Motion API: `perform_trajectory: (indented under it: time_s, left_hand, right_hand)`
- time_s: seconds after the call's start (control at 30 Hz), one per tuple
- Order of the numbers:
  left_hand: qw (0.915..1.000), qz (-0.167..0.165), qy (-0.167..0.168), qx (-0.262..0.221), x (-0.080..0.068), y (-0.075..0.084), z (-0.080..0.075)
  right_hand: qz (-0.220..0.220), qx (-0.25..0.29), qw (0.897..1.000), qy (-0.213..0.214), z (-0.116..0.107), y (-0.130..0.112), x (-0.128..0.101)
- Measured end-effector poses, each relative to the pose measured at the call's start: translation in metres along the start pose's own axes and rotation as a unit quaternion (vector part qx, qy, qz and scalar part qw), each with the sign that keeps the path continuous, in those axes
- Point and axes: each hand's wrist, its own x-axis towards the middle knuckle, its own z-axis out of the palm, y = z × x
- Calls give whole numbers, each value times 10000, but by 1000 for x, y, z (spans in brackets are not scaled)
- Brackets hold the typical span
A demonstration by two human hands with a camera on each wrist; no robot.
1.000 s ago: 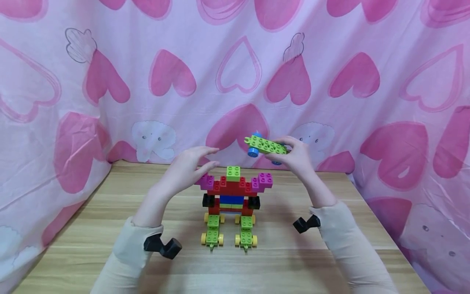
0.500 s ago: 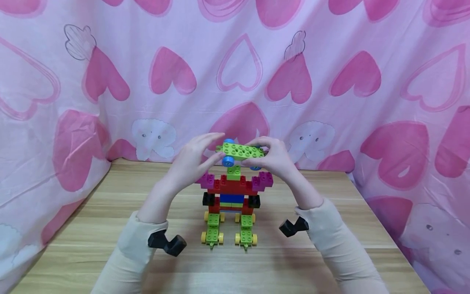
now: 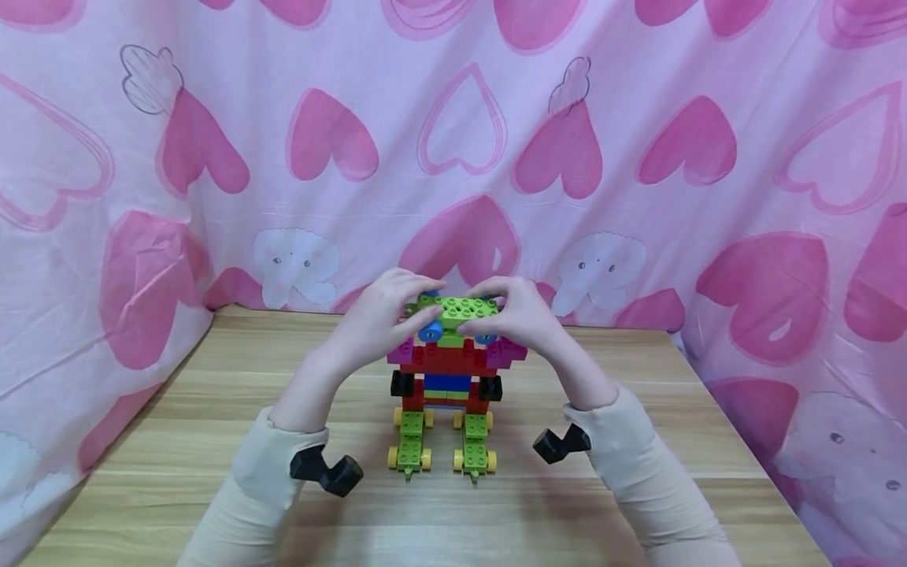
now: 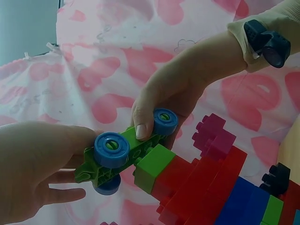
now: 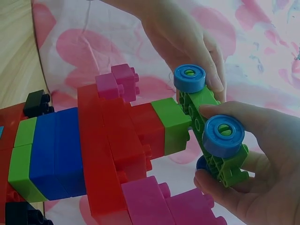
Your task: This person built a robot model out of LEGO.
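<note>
Your left hand (image 3: 383, 311) and your right hand (image 3: 520, 315) both grip the green wheeled plate (image 3: 453, 309), one at each end, fingers curled over its studded top and thumbs beneath. The plate lies level at the top of the brick figure (image 3: 446, 378), directly over the small green block (image 4: 152, 166) that forms the figure's head; from the wrist views the plate's underside meets that block, though you cannot tell whether it is pressed fully home. Its blue wheels (image 5: 224, 135) hang just below the plate on either side of the block. Magenta bricks (image 3: 512, 350) stick out at 3 and 9 o'clock from the red chest, black pieces (image 3: 401, 384) sit lower on each flank, and blue and green layers fill the middle. At 6 o'clock from the body, two green feet with yellow wheels (image 3: 409, 454) rest on the wooden tabletop (image 3: 177, 441). A pink heart-print cloth (image 3: 638, 157) hangs behind at 12 o'clock and along both sides.
</note>
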Motion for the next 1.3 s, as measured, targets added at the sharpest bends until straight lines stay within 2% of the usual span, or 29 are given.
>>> perform_trajectory:
  time_s: [0.17, 0.43, 0.87, 1.3]
  left_hand:
    - [9999, -60, -109, -8, -1, -1, 1]
    - [9996, 31, -279, 84, -1, -2, 3]
    - [9995, -3, -293, 113, -1, -2, 4]
    - [9994, -26, -335, 83, -1, -4, 3]
  right_hand:
    - [2, -78, 10000, -45, 2, 1, 1]
    - [55, -193, 9997, -169, 4, 3, 1]
    - [162, -364, 9989, -230, 5, -1, 2]
    - [-191, -530, 9979, -303, 4, 0, -1]
